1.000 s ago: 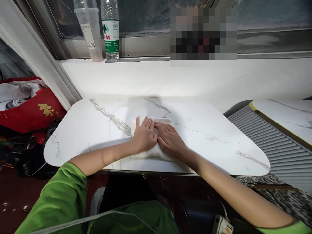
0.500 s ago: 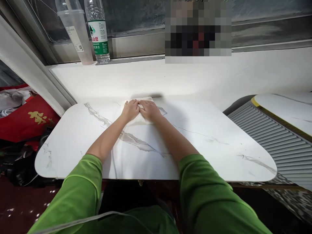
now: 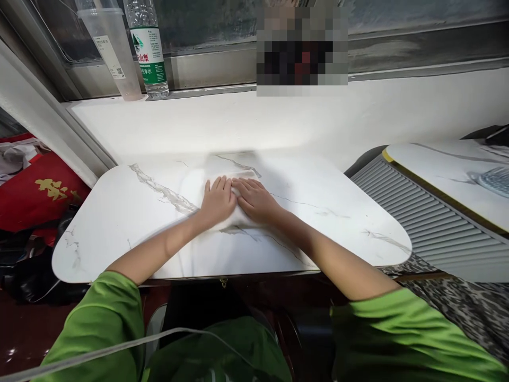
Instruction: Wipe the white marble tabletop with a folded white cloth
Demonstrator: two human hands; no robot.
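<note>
A white cloth (image 3: pixel 240 218) lies on the white marble-patterned table (image 3: pixel 107 223), near the middle. My left hand (image 3: pixel 218 200) rests flat on the cloth's left part, its fingers stretched towards the wall. Beside it, my right hand (image 3: pixel 256 200) also lies flat on the cloth, angled inward, with its fingertips touching or nearly touching the left hand. Both palms cover much of the cloth; only its far edge and a strip below the hands show.
On the window ledge stand a lidded plastic cup (image 3: pixel 109 53) and a water bottle (image 3: pixel 148 58). A red bag (image 3: pixel 43 183) lies left of the table. To the right are a grey ribbed panel (image 3: pixel 401 212) and another marble-patterned tabletop (image 3: pixel 441 164). A pale cord (image 3: pixel 159 335) crosses the foreground.
Both hands and the cloth have slid back from the wall side towards me. My elbows now spread wider, and the view has shifted slightly to the right.
</note>
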